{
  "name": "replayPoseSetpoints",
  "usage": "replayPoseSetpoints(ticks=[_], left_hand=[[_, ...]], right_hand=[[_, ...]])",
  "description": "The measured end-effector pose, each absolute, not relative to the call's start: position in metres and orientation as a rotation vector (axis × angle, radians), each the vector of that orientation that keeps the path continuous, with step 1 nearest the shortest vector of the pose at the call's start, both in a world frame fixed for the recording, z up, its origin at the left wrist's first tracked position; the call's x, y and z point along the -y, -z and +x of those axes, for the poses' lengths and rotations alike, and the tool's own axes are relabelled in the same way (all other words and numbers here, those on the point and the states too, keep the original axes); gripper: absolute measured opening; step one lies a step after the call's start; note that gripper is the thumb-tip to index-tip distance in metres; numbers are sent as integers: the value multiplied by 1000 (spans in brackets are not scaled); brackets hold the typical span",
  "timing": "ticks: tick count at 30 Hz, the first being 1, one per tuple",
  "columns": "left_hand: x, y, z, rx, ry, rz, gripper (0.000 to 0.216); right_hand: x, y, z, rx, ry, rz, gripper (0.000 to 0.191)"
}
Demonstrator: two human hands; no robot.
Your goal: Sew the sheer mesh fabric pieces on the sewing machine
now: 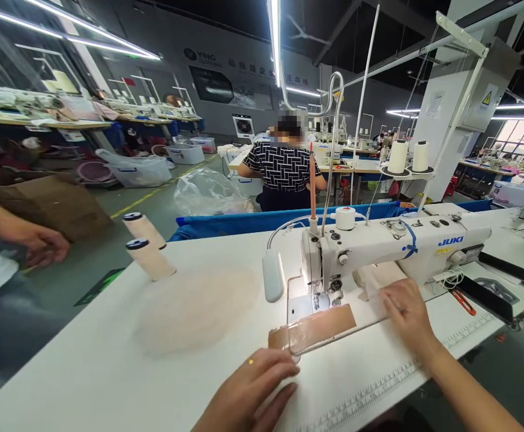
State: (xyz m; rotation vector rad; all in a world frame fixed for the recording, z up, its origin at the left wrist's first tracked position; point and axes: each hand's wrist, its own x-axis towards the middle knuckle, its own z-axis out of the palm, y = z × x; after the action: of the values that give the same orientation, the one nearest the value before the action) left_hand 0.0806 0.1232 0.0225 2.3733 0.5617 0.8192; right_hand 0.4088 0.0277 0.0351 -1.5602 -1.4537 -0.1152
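Observation:
A white Juki sewing machine (401, 246) stands on the white table (108, 360). A tan fabric strip (316, 329) lies under its needle. My left hand (248, 393) rests flat on the table at the strip's near end, fingers stretched out and touching it. My right hand (403, 312) lies over pale sheer fabric (379, 282) to the right of the needle, fingers spread. A blurred patch of sheer beige fabric (194, 312) lies left of the machine.
Two beige thread cones (147, 246) lie tilted at the table's far left. Another person's hand (39, 243) is at the left edge. A person in a patterned shirt (284, 168) sits ahead with their back to me. Red-handled scissors (462, 302) lie right of the machine.

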Motion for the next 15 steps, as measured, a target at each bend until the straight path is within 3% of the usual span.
replayPoseSetpoints(ticks=[2,4,6,13,15], left_hand=[[-117,-25,96,-627,-564,2035,29],[-115,-26,110,-759,-477,1636,51],[-117,-26,120,-853,-460,1454,60],[-123,-25,114,-931,-482,1386,42],[-121,-26,112,-886,-501,1383,40]], right_hand=[[-17,-34,371,1715,68,-1447,23],[-4,-32,337,1986,-20,-1256,19],[6,-32,317,2148,-147,-1078,17],[-5,-32,333,1967,-215,-1329,16],[-14,-27,328,1950,-257,-1381,25]])
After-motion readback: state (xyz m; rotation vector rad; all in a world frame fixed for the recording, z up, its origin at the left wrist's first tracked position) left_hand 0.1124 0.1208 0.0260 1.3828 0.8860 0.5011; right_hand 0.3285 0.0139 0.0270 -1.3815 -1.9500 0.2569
